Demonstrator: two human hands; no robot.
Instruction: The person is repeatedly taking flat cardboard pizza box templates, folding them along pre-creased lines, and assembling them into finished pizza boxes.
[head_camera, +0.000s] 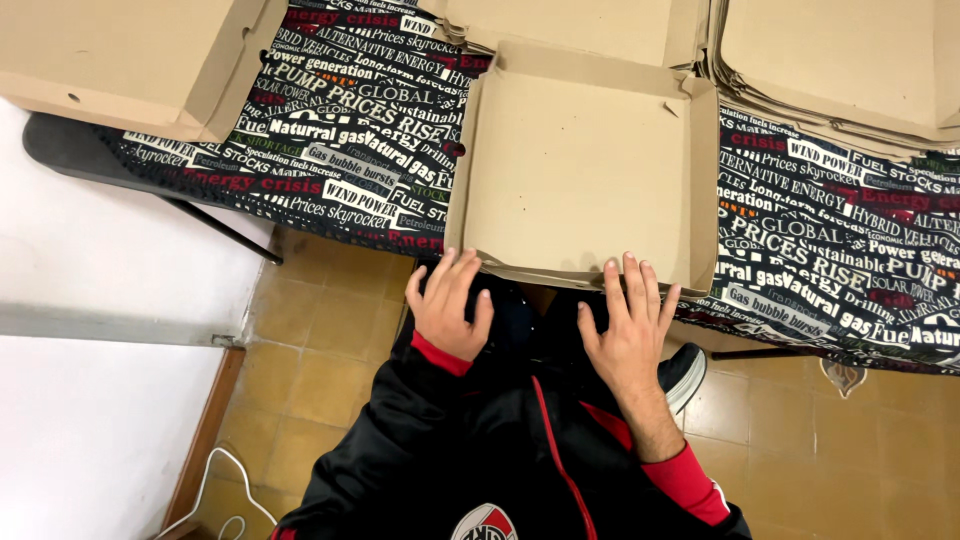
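Observation:
An open brown cardboard box (580, 165), shallow and square like a pizza box, lies on a table covered with a black printed cloth (340, 140). My left hand (447, 305) presses flat against the box's near wall at its left corner. My right hand (628, 325) rests, fingers spread, on the near wall towards the right corner. Neither hand grips anything; both palms face down. The box's lid stands up at the far side (570, 25).
A folded cardboard box (130, 60) lies at the far left of the table. A stack of flat cardboard blanks (830, 70) sits at the far right. Below are a tan tiled floor (310, 380), a white wall at left, and a white cable (235, 490).

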